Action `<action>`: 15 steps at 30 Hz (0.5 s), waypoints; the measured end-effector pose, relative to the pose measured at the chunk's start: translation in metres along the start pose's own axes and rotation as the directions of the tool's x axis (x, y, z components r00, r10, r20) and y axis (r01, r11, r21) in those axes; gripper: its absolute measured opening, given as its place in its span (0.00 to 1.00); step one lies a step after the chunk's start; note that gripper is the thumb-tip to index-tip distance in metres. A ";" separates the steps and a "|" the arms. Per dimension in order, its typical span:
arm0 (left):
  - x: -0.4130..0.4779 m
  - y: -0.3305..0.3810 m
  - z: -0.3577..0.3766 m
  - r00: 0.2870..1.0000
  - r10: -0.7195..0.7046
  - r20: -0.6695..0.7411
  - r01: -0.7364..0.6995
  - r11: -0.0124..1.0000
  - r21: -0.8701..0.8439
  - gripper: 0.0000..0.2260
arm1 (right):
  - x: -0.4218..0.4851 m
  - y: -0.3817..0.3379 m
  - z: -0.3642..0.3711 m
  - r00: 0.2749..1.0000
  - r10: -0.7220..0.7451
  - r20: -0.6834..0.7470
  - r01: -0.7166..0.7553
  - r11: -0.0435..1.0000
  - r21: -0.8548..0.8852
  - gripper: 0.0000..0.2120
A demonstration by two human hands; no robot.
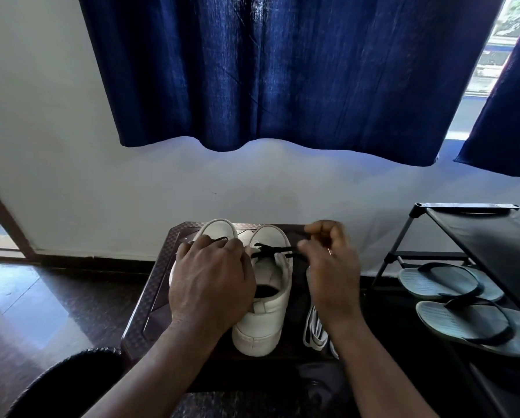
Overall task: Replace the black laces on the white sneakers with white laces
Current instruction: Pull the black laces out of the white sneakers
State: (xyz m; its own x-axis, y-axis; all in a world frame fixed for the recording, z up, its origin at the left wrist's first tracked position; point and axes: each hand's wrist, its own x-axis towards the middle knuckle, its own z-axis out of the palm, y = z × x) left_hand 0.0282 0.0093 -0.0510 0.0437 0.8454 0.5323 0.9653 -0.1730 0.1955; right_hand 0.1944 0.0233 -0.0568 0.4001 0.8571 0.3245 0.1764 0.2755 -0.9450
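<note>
Two white sneakers stand side by side on a small dark table (150,300), toes toward the wall. My left hand (210,282) lies over the left sneaker (215,229) and holds it down, hiding most of it. The right sneaker (267,303) has a black lace (272,251) only through its front eyelets. My right hand (331,267), blurred, pinches that black lace and holds it out to the right of the shoe. White laces (314,330) lie on the table right of the right sneaker, partly under my right wrist.
A black shoe rack (463,212) stands at the right with a pair of grey flip-flops (463,312) on its lower shelf. A dark blue curtain (282,70) hangs above the white wall. A dark round object (71,375) is at the lower left.
</note>
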 end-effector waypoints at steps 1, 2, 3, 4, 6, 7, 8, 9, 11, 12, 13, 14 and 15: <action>0.000 0.000 0.000 1.000 0.000 0.004 0.000 1.000 0.000 0.13 | -0.004 -0.001 0.003 0.993 -0.102 0.063 0.111 0.983 -0.146 0.11; 0.000 -0.001 0.000 1.000 0.001 0.012 -0.001 1.000 0.003 0.13 | -0.007 -0.002 0.006 0.971 -0.196 0.135 0.227 0.933 -0.280 0.12; 0.000 -0.001 0.000 1.000 0.002 0.020 -0.002 1.000 0.007 0.13 | -0.008 -0.002 0.009 0.946 -0.251 0.203 0.313 0.865 -0.391 0.12; 0.000 -0.001 0.000 1.000 0.004 0.026 -0.004 1.000 0.007 0.12 | -0.010 -0.001 0.012 0.930 -0.260 0.260 0.358 0.803 -0.478 0.12; 0.000 -0.001 -0.001 1.000 0.004 0.027 -0.004 1.000 -0.002 0.12 | -0.014 0.002 0.015 0.929 -0.196 0.313 0.346 0.760 -0.550 0.11; 0.001 -0.001 -0.001 1.000 0.000 0.027 0.000 1.000 -0.007 0.12 | -0.015 0.004 0.016 0.931 -0.174 0.320 0.330 0.776 -0.538 0.08; 0.001 0.000 -0.001 1.000 -0.004 0.027 0.005 1.000 -0.011 0.13 | -0.016 0.007 0.017 0.931 -0.170 0.324 0.325 0.791 -0.519 0.06; 0.000 0.000 -0.001 1.000 -0.006 0.026 0.007 1.000 -0.012 0.13 | -0.016 0.008 0.018 0.929 -0.187 0.320 0.334 0.797 -0.504 0.05; 0.000 0.000 0.000 1.000 -0.008 0.029 0.008 1.000 -0.010 0.13 | -0.013 0.006 0.017 0.930 -0.274 0.243 0.355 0.839 -0.413 0.02; 0.000 -0.001 0.000 0.999 -0.009 0.033 0.009 1.000 -0.009 0.14 | -0.010 0.002 0.015 0.942 -0.302 0.149 0.334 0.892 -0.305 0.04; 0.000 -0.001 0.000 0.999 -0.010 0.036 0.010 1.000 -0.007 0.14 | -0.006 -0.003 0.011 0.956 -0.290 0.039 0.292 0.942 -0.168 0.07; 0.000 -0.001 0.000 0.999 -0.010 0.037 0.010 1.000 -0.002 0.14 | -0.001 -0.008 0.006 0.971 -0.230 -0.067 0.230 0.973 -0.007 0.09; 0.000 -0.001 0.000 0.999 -0.009 0.036 0.009 1.000 0.005 0.14 | 0.004 -0.012 0.001 0.981 -0.132 -0.144 0.155 0.974 0.162 0.10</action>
State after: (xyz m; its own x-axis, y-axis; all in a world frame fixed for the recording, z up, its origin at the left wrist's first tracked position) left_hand 0.0274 0.0097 -0.0507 0.0440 0.8645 0.5008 0.9669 -0.1631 0.1965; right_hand 0.1929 0.0235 -0.0446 0.4987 0.7412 0.4493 0.0883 0.4722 -0.8770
